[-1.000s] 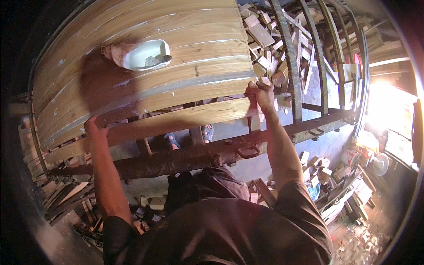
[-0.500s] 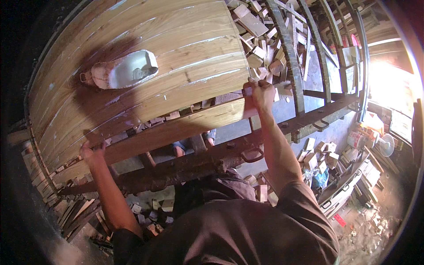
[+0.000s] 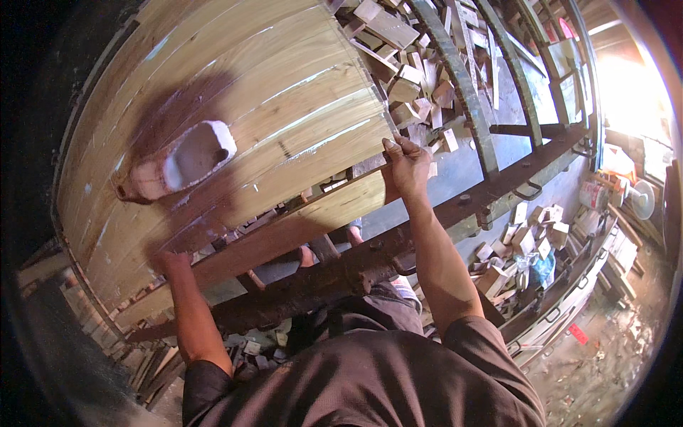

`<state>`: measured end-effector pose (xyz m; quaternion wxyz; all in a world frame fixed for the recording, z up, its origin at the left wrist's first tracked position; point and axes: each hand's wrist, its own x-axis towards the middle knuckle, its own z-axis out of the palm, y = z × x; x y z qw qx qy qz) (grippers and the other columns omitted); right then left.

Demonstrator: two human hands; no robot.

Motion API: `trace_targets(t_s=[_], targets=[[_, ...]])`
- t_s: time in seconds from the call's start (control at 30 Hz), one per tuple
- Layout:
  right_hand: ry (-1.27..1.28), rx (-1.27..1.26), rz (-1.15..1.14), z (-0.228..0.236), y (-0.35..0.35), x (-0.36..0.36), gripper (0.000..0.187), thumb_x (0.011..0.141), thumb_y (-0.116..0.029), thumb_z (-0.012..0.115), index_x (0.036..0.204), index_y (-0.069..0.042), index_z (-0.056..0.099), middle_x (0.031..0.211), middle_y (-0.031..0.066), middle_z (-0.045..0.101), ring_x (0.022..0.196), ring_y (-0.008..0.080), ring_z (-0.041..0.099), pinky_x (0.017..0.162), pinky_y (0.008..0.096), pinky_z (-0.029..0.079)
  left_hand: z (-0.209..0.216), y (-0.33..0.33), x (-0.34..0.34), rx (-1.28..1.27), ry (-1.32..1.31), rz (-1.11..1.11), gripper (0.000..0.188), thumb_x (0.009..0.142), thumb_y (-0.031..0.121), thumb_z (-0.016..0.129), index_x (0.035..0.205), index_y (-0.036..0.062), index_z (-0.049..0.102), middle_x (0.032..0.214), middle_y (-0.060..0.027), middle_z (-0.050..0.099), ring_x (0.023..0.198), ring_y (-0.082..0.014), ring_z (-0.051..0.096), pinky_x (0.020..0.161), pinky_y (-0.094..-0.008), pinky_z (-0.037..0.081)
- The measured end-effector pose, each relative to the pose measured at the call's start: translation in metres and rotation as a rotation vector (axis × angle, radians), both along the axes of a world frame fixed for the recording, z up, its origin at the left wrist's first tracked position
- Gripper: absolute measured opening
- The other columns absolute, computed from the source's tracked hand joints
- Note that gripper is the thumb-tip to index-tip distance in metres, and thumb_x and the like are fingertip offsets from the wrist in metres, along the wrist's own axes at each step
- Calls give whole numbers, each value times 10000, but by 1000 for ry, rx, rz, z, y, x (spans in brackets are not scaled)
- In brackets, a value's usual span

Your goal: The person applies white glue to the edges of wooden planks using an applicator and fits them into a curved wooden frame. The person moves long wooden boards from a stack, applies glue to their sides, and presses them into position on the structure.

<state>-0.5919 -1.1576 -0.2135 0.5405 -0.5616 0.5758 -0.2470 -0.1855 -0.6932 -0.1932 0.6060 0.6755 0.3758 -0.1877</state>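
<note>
Both hands are on a long wooden board [image 3: 352, 196] along the near side of a wide panel of light planks [image 3: 284, 89]. My right hand [image 3: 408, 169] grips its right end, thumb and fingers pressed together. My left hand [image 3: 175, 263] is closed on the board further left, its fingertips dim in shadow. A narrow gap shows between board and panel. White streaks mark the panel's seams. On the panel, between and beyond my hands, rests a cut-open white plastic container [image 3: 196, 160] with a whitish coating inside.
A rusty metal beam [image 3: 341, 274] crosses between me and the board. Curved metal bars [image 3: 455, 78] rise at the right. Wood offcuts [image 3: 402, 89] lie heaped beyond the panel. More blocks [image 3: 530, 235], a blue plastic bag [image 3: 544, 269] and a fan [image 3: 642, 199] are at the right.
My view has turned, so the panel and container appear lower and further left. Both hands remain on the board; the left hand's fingers are now harder to see.
</note>
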Motion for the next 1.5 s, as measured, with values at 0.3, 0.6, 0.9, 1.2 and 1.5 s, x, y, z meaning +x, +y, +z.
trace_targets(t_s=[0.3,0.6,0.9,1.2,1.5], targets=[[205,-146,17,13,-3,1,288,865,-145,736,1118,-9,719,882,105,738,783,125,638,755,296,510,-14,-25,-1,9,62,-95,536,901,265,559,1380,51,449,1340,-175,494,1202,-367,508,978,-550,423],[229,-336,148,28,-4,2,342,810,-202,780,1108,-43,725,773,147,648,732,272,591,715,358,470,-1,-21,-13,94,81,-98,519,902,270,569,1358,43,469,1296,-178,519,1178,-360,526,957,-528,447],[239,-380,111,20,-2,3,342,800,-201,785,1096,-36,732,738,123,625,736,258,552,713,355,456,-4,-30,-15,122,85,-114,503,904,274,578,1337,35,488,1251,-180,544,1153,-353,545,935,-505,470],[279,-308,100,23,-5,1,321,801,-170,785,1080,-20,733,772,149,639,733,271,581,706,356,473,-8,-33,-14,96,90,-154,489,905,279,588,1316,27,508,1207,-183,569,1129,-345,563,913,-483,493],[106,-258,202,-11,-1,-16,341,881,-155,663,1147,58,662,959,159,699,841,238,655,799,350,527,10,-27,-16,-69,-66,-351,475,906,283,597,1294,18,527,1163,-186,593,1105,-338,581,892,-460,517]])
